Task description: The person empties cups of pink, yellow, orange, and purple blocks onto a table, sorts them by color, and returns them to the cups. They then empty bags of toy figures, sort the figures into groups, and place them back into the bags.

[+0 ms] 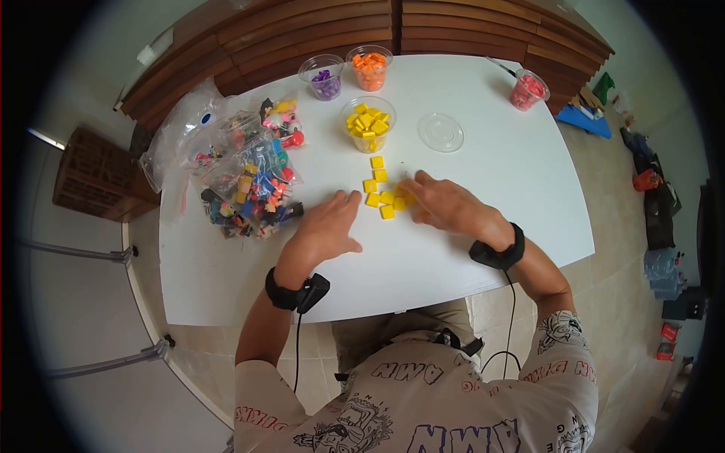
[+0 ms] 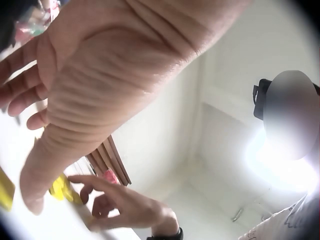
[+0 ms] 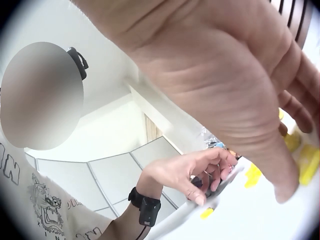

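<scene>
Several small yellow square tiles lie in a loose cluster on the white table. To their left, my left hand rests low over the tabletop, fingers relaxed and thumb spread, holding nothing. On the other side, my right hand reaches over the cluster's right edge. Its loosely bent fingers are at the tiles and partly cover some of them. In the right wrist view, yellow tiles show beside the thumb and under the fingers. A clear plastic cup filled with yellow tiles stands just beyond the cluster.
Behind are a cup of purple pieces and a cup of orange pieces. A clear lid lies right of the yellow cup. Far right stands a cup of pink pieces. Plastic bags of small figures cover the left side.
</scene>
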`<state>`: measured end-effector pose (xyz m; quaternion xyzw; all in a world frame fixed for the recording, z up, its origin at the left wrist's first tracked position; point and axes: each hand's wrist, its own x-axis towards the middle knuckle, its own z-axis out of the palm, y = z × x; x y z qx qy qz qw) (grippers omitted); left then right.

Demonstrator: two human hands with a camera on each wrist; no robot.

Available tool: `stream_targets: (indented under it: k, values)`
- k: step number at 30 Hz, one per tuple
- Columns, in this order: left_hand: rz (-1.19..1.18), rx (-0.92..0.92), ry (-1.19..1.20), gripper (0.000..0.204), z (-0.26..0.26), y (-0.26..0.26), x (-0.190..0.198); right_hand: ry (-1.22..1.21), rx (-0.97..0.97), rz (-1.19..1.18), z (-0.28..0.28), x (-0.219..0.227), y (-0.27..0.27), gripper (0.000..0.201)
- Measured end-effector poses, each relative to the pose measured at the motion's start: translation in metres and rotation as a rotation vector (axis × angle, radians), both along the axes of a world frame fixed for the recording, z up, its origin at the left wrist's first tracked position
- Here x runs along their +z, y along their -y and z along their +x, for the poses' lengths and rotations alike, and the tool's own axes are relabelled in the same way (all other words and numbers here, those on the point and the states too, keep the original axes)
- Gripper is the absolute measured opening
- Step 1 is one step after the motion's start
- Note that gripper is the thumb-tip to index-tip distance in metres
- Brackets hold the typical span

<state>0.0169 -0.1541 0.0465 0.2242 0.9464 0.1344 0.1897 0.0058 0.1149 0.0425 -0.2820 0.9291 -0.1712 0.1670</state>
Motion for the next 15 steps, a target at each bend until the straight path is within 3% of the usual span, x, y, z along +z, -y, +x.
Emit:
stream_targets:
  k: [3,7,10,15]
  values:
    - [0.093,-0.026,-0.049,0.060,-0.017,-0.003,-0.021,-0.025,0.014,-0.115,-0.021,-0.010,0.015,0.045]
    - [0.197,0.102,-0.071,0.054,-0.034,-0.009,-0.012,0.004,0.040,-0.195,-0.036,-0.013,0.020,0.035]
    - [0.268,0.091,-0.139,0.046,-0.020,-0.018,0.001,-0.017,0.036,-0.254,-0.039,-0.017,0.016,0.032]
    - [0.336,0.034,-0.113,0.032,-0.038,-0.019,-0.028,-0.013,0.017,-0.267,-0.046,-0.015,0.006,0.020]
